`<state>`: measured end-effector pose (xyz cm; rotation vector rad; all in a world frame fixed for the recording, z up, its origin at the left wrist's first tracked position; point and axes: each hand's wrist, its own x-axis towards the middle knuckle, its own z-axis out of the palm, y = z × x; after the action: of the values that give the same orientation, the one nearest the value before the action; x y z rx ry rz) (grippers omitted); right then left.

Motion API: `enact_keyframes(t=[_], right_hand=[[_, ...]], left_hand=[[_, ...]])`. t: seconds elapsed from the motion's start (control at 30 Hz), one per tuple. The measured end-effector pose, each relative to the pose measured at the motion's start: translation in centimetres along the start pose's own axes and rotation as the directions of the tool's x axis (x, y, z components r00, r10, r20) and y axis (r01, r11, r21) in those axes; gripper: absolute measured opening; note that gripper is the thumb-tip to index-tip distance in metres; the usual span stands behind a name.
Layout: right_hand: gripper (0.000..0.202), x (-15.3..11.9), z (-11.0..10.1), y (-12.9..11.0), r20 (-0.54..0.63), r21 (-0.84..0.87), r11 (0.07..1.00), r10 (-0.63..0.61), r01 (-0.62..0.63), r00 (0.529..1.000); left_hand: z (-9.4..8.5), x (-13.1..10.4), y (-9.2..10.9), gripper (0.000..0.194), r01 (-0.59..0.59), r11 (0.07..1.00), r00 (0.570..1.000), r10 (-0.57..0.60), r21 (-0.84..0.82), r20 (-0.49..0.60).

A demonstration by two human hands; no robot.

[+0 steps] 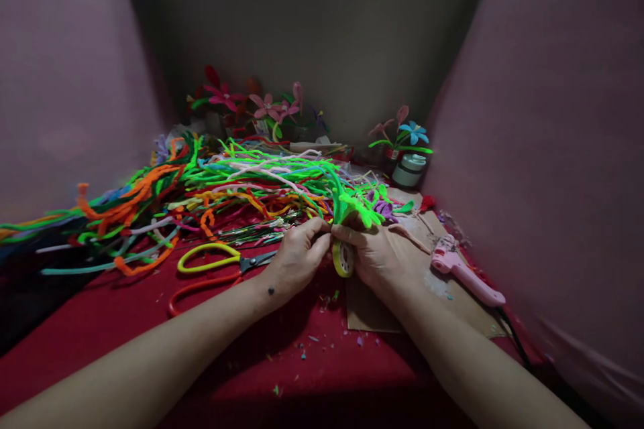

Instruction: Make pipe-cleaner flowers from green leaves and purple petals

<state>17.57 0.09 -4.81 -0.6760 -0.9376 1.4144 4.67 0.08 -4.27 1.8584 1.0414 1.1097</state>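
Observation:
Both hands meet over the red cloth in the middle of the head view. My left hand (300,253) is closed, with thumb and forefinger pinched on something too small to make out near a roll of yellow tape (343,259). My right hand (369,251) is closed round the base of a bright green fuzzy flower piece (363,210), whose petals stick out above the fingers. The tape roll hangs on edge just below the fingertips, between the two hands. The fingers hide the stem end of the green piece.
Scissors (241,264) with yellow and red handles lie left of my left hand. Behind them spreads a heap of coloured pipe cleaners (272,174). A pink glue gun (465,271) rests on cardboard (372,308) at right. Finished flowers (266,107) and a jar (409,171) stand behind.

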Motion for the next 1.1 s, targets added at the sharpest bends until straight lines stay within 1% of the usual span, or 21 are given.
enact_keyframes(t=[0.1,0.23,0.3,0.37,0.4,0.47,0.57,0.7,0.77,0.83,0.93,1.0,1.1], right_hand=[[0.035,0.0,0.0,-0.4,0.018,-0.016,1.0,-0.004,0.004,1.0],[0.027,-0.1,0.1,-1.2,0.066,-0.105,0.994,0.023,-0.016,0.998],[0.025,-0.3,0.3,-1.5,0.1,-0.17,0.985,-0.007,0.024,0.995],[0.026,-0.4,0.5,-1.6,0.108,-0.245,0.967,-0.051,0.076,0.993],[0.026,-0.5,0.6,-1.7,0.102,-0.281,0.957,-0.051,0.078,0.993],[0.024,-0.6,0.9,-1.8,0.084,-0.33,0.943,-0.016,0.042,0.996],[0.02,-0.8,1.2,-2.0,0.071,-0.355,0.934,-0.005,0.03,0.997],[0.018,-0.7,1.1,-1.7,0.045,-0.402,0.912,-0.075,0.087,0.996],[0.016,-0.6,1.0,-1.3,0.034,-0.406,0.904,-0.13,0.133,0.991],[0.012,-0.5,1.0,-1.0,0.022,-0.418,0.893,-0.173,0.166,0.985],[0.011,-0.5,1.0,-1.1,-0.012,-0.442,0.885,-0.165,0.143,0.986],[0.011,-0.7,1.1,-1.5,-0.022,-0.444,0.889,-0.137,0.113,0.99],[0.01,-1.0,1.4,-2.2,-0.03,-0.413,0.906,-0.119,0.096,0.992]], left_hand=[[0.1,0.0,0.0,0.013,0.013,1.0,1.0,-0.013,-0.009,-0.014],[-0.1,0.3,0.4,0.012,0.017,1.0,0.998,-0.018,-0.02,-0.062],[-0.4,0.5,0.5,0.012,0.018,1.0,0.997,-0.02,-0.02,-0.079],[-0.6,0.6,0.6,0.011,0.024,0.999,0.997,-0.027,-0.037,-0.076],[-0.6,0.6,0.6,0.01,0.027,0.998,0.997,-0.031,-0.049,-0.072],[-0.7,0.7,0.6,0.009,0.035,0.997,0.997,-0.04,-0.07,-0.06],[-0.6,0.6,0.4,0.008,0.042,0.997,0.997,-0.046,-0.066,-0.054],[-0.5,0.7,0.1,0.007,0.024,1.0,0.997,-0.025,-0.019,-0.073],[-0.5,0.7,0.0,0.008,0.011,1.0,0.995,-0.01,0.017,-0.098],[-0.5,0.7,-0.1,0.009,-0.001,0.999,0.995,0.005,0.041,-0.101],[-0.5,0.6,0.0,0.01,-0.028,0.998,0.995,0.034,0.059,-0.09],[-0.5,0.4,0.2,0.01,-0.002,0.999,0.996,0.005,0.032,-0.093],[-0.5,0.2,0.7,0.011,0.1,0.987,0.993,-0.107,-0.126,-0.046]])
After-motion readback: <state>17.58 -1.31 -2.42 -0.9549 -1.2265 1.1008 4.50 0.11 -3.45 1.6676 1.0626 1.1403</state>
